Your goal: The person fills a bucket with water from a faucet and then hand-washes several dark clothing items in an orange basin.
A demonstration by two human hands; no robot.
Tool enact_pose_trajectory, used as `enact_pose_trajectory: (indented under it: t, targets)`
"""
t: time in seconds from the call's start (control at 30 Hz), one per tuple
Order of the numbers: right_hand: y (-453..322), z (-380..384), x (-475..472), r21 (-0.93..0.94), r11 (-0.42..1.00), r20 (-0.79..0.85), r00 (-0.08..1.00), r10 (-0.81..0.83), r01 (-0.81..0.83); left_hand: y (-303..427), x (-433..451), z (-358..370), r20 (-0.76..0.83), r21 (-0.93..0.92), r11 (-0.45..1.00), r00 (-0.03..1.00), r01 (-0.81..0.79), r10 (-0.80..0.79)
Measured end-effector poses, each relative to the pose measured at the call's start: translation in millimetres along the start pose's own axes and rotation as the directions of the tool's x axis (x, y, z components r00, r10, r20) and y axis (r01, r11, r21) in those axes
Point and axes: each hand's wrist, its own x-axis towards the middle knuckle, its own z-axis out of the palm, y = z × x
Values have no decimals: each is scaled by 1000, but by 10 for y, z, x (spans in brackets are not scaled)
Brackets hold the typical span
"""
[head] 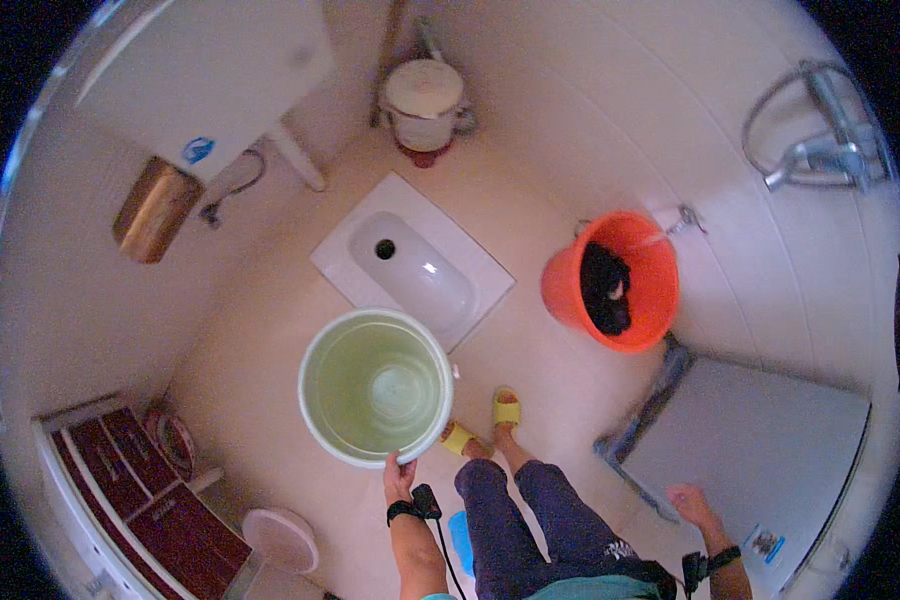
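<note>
My left hand grips the near rim of a large pale green plastic bucket. The bucket's mouth faces the camera, and a round bottom shows inside; whether it holds water I cannot tell. It overlaps the near corner of a white squat toilet. On the right, my right hand appears above the grey top of a boxy appliance. Its fingers look loosely curled, with nothing visible in them. Farther forward, an orange bucket has dark cloth inside, below a wall tap.
A small lidded washing machine or bin stands in the far corner. A shower fitting hangs on the right wall. At left are a water heater, a dark red panelled unit and a pink basin. Yellow slippers stand on the tiles.
</note>
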Motion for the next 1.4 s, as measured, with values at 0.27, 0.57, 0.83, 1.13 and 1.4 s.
enact_pose_trajectory:
  t: [0.27,0.57,0.83,1.13,1.4]
  targets:
    - [368,362,-27,221,975,-62,998,26,-12,-341,-65,196,12,394,919,1000,-7,2]
    - [188,481,63,333,941,-73,997,-35,57,-133,-789,555,81,515,856,997,-44,3]
    - [568,720,48,427,892,-172,982,-81,148,443,-1392,1354,483,481,834,876,-270,6]
    - [1023,1915,365,285,880,-428,872,-239,381,-246,-3347,2834,780,543,649,607,-534,-153]
    - [288,1328,-374,312,920,-433,898,-83,236,-958,-4103,3163,765,631,638,494,-442,-414]
